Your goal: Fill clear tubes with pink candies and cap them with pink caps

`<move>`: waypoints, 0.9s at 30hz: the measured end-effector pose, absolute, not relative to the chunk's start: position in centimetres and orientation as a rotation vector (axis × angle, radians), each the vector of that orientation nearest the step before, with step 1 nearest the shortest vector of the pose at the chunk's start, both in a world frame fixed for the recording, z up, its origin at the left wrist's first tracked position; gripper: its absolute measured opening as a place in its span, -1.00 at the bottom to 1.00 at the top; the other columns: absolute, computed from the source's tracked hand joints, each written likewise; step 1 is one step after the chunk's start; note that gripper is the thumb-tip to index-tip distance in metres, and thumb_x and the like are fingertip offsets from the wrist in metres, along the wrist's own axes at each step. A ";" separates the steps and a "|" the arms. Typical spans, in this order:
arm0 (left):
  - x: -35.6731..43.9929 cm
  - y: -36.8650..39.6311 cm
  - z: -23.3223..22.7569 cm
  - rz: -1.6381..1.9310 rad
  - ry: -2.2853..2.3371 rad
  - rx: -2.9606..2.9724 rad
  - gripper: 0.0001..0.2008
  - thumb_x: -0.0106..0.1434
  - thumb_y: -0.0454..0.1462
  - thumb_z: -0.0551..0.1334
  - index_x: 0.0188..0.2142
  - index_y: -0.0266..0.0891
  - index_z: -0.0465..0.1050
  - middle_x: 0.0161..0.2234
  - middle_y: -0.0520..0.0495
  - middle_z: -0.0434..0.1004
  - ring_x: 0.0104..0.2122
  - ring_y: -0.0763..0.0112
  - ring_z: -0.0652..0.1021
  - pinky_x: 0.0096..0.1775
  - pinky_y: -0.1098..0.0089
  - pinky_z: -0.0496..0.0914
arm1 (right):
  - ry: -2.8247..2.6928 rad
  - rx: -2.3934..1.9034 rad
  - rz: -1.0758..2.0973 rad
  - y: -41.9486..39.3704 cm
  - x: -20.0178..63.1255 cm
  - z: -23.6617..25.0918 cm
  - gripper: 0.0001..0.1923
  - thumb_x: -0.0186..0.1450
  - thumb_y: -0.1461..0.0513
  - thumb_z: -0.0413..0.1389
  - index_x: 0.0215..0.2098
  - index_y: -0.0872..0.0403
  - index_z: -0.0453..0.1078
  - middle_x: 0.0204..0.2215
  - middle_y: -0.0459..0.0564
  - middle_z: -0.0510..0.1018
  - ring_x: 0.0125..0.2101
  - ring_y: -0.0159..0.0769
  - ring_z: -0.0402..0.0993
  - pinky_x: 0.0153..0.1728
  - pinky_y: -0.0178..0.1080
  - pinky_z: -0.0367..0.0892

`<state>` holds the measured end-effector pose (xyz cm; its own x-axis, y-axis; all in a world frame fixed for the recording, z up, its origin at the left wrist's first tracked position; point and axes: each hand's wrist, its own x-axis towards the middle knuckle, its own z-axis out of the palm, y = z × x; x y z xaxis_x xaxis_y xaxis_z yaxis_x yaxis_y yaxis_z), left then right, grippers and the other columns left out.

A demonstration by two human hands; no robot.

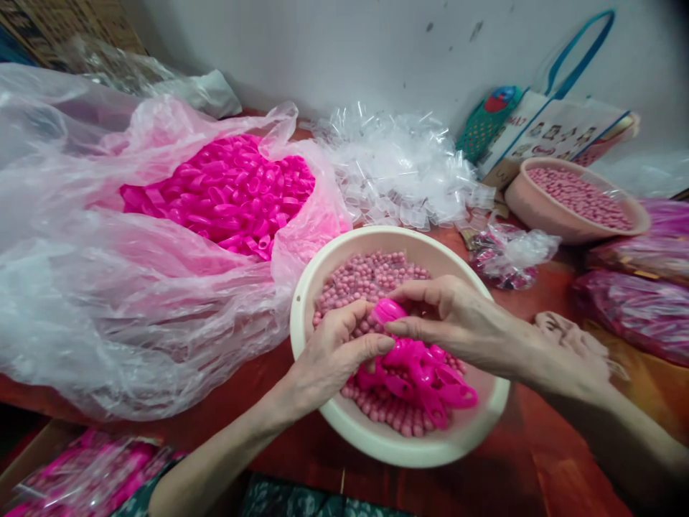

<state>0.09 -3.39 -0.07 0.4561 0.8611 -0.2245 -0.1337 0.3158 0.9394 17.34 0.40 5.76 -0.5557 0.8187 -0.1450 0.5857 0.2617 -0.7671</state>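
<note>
fingers: left hand (pixel 336 352) and right hand (pixel 457 323) pinch one pink cap (pixel 388 310) between them — both closed on it
cap position: over the cream bowl (pixel 334 420), so spills land in the pink beads (pixel 366 276)
loose caps (pixel 425 373): piled in the bowl under the right hand
supply: bag of pink caps (pixel 226 190) just left on the surface (pixel 517 459) — near to hand

I note a cream bowl (pixel 323 287) holding dusty-pink beads (pixel 366 276), with hot-pink plastic pieces (pixel 420 373) lying on them near my hands. To the far left, a translucent pale-pink bag (pixel 108 287) shows a heap of bright magenta caps (pixel 226 190). Far centre, I see a pile of clear, colourless packets (pixel 398 165). Far right, a salmon-pink bowl (pixel 538 208) carries the same dusty-pink beads. Behind it stands a white tote (pixel 554 133) with blue handles and a green mesh-patterned panel. The table (pixel 517 459) is reddish-brown.
</note>
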 end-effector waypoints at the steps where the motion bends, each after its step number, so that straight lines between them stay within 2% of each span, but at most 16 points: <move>1: 0.1 -3.5 -0.1 0.786 0.889 1.090 -0.88 0.24 -0.24 0.20 -0.30 -0.26 0.33 -0.48 0.11 0.29 -0.53 0.61 0.30 -0.47 0.53 0.20 | -2.272 -1.308 1.137 0.1 17.5 5.7 -0.74 0.26 0.11 0.11 -0.48 0.13 0.37 -0.60 -0.17 0.30 -0.56 -0.43 0.17 -0.52 -0.30 0.02; 5: 0.1 -3.8 -0.2 0.805 0.988 1.230 -0.84 0.27 -0.18 0.17 -0.28 -0.24 0.31 -0.34 0.05 0.34 -0.34 0.48 0.35 -0.31 0.44 0.24 | -2.214 -1.298 0.981 -1.4 17.1 4.5 -0.82 0.32 0.24 0.04 -0.44 0.13 0.32 -0.52 -0.13 0.34 -0.47 -0.40 0.25 -0.44 -0.29 0.09; 9: 0.1 -3.8 -0.2 0.784 1.003 1.229 -0.86 0.29 -0.19 0.15 -0.24 -0.22 0.31 -0.38 0.08 0.28 -0.37 0.51 0.31 -0.33 0.45 0.21 | -2.181 -1.267 0.773 -2.0 16.7 3.6 -0.87 0.30 0.33 0.04 -0.44 0.14 0.30 -0.48 -0.10 0.35 -0.45 -0.39 0.25 -0.42 -0.28 0.10; 13: 0.2 -3.8 -0.1 0.770 0.975 1.230 -0.87 0.26 -0.21 0.18 -0.30 -0.23 0.31 -0.45 0.13 0.20 -0.45 0.56 0.25 -0.39 0.49 0.18 | -2.190 -1.303 0.965 -1.6 17.3 4.2 -0.82 0.29 0.31 0.06 -0.49 0.12 0.30 -0.55 -0.13 0.31 -0.50 -0.39 0.22 -0.45 -0.27 0.09; 17: 0.3 -3.9 -0.1 0.782 0.986 1.236 -0.88 0.24 -0.24 0.21 -0.35 -0.24 0.30 -0.46 0.13 0.23 -0.45 0.56 0.27 -0.39 0.50 0.19 | -2.170 -1.297 1.049 -1.4 17.8 4.7 -0.88 0.29 0.29 0.08 -0.42 0.11 0.37 -0.50 -0.11 0.37 -0.44 -0.35 0.28 -0.38 -0.25 0.14; 22: 0.3 -3.7 -0.1 0.773 0.981 1.286 -0.83 0.22 -0.25 0.22 -0.45 -0.26 0.28 -0.52 0.14 0.21 -0.49 0.56 0.25 -0.43 0.50 0.17 | -2.137 -1.277 1.109 -1.8 18.0 4.4 -0.87 0.30 0.24 0.07 -0.40 0.09 0.40 -0.49 -0.10 0.41 -0.43 -0.35 0.31 -0.38 -0.26 0.19; 27: 0.2 -3.6 -0.2 0.711 0.940 1.294 -0.88 0.21 -0.26 0.21 -0.40 -0.28 0.35 -0.50 0.11 0.27 -0.49 0.53 0.28 -0.43 0.50 0.18 | -2.117 -1.255 1.235 -1.7 18.0 4.0 -0.85 0.29 0.25 0.08 -0.44 0.10 0.38 -0.55 -0.14 0.36 -0.50 -0.39 0.28 -0.45 -0.30 0.17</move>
<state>0.21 -3.56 -0.21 0.4654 0.8678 -0.1742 0.0682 0.1611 0.9846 17.96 -1.72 4.00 -0.5256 0.8445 -0.1026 0.5047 0.2125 -0.8367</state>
